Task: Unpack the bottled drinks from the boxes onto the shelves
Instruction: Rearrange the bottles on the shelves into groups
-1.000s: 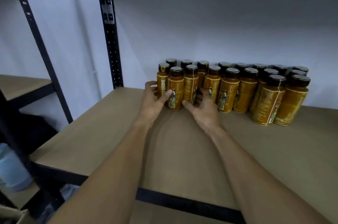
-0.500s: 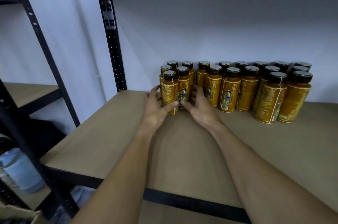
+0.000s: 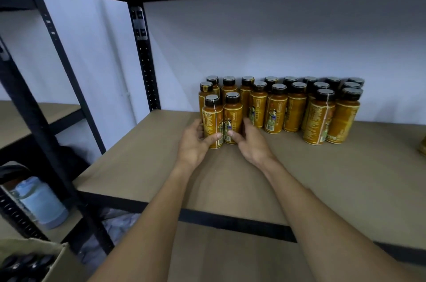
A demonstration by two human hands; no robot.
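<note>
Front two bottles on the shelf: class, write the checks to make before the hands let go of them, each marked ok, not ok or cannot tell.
1. Left front bottle upright on the shelf board: ok.
2. Right front bottle upright, beside it: ok.
3. Left hand and right hand each grip one bottle: ok.
4. Both black caps on: ok.
5. Bare board to their right for more: ok.
6. Cardboard box holds more bottles: cannot tell, blurred.
</note>
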